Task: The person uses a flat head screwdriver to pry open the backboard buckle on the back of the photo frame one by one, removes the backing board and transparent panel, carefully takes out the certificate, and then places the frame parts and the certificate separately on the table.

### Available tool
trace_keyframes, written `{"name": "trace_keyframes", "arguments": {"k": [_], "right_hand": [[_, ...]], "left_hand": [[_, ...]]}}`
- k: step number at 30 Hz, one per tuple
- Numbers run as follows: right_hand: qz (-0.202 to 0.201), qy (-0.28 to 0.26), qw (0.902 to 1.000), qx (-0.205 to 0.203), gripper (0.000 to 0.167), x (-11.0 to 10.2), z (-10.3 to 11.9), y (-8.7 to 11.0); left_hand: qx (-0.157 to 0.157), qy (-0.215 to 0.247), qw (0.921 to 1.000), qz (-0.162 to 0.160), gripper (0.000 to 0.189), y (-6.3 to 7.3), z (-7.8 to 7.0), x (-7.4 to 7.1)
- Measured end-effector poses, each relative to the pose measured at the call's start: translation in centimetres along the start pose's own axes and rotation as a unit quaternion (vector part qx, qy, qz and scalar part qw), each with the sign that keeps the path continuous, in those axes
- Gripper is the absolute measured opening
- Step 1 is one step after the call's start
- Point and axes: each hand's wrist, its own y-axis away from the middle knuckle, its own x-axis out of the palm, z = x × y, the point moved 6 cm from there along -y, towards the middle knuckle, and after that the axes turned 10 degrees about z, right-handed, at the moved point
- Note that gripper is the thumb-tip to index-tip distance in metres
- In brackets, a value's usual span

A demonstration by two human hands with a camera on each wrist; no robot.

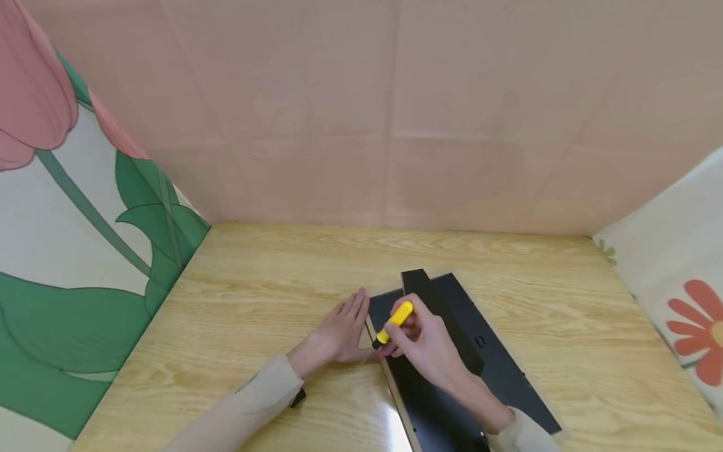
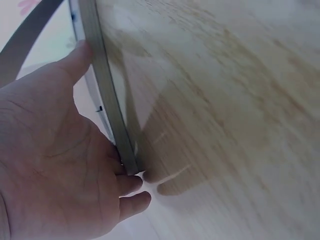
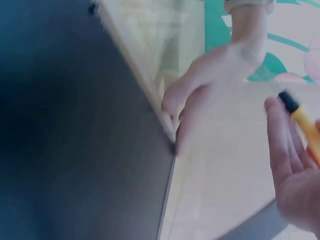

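Observation:
A picture frame (image 1: pixel 505 367) with a black back and a thin pale wooden edge (image 2: pixel 111 95) lies face down, its dark stand (image 1: pixel 443 307) along the back. My left hand (image 1: pixel 341 333) rests at the frame's left edge near the far corner. Its fingers are mostly straight, and the thumb touches the edge in the left wrist view. Above that edge my right hand (image 1: pixel 426 345) holds a small screwdriver (image 1: pixel 398 317) with a yellow handle and black collar. Its thin shaft points down and left near the left thumb; the exact tip is unclear.
The frame lies on a wood-grain table (image 1: pixel 254 276). A small black object (image 1: pixel 297 397) sits partly hidden by the left sleeve. Behind the table hangs a pink cloth (image 1: pixel 390 125), with flower-patterned cloths at both sides.

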Motion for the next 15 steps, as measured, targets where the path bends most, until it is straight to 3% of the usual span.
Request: {"name": "trace_keyframes", "arguments": {"k": [4,7,11,15], "right_hand": [[0.056,-0.05,0.9972,-0.005,0.021,-0.6,-0.1,1.0],[0.067,-0.101,0.9926,0.009,0.019,-1.7,-0.4,1.9],[0.03,-0.14,0.9892,0.032,0.015,-3.9,-0.8,3.2],[-0.016,-0.128,0.9898,0.062,0.01,-6.5,-0.9,4.9]], "left_hand": [[-0.001,-0.001,1.0,0.0,0.109,0.5,0.0,-0.1],[-0.009,-0.006,0.9999,-0.002,0.11,1.2,0.1,-0.2],[-0.026,-0.007,0.9996,-0.001,0.11,2.1,0.9,0.2],[-0.063,-0.016,0.9979,-0.006,0.111,2.9,2.2,0.6]]}}
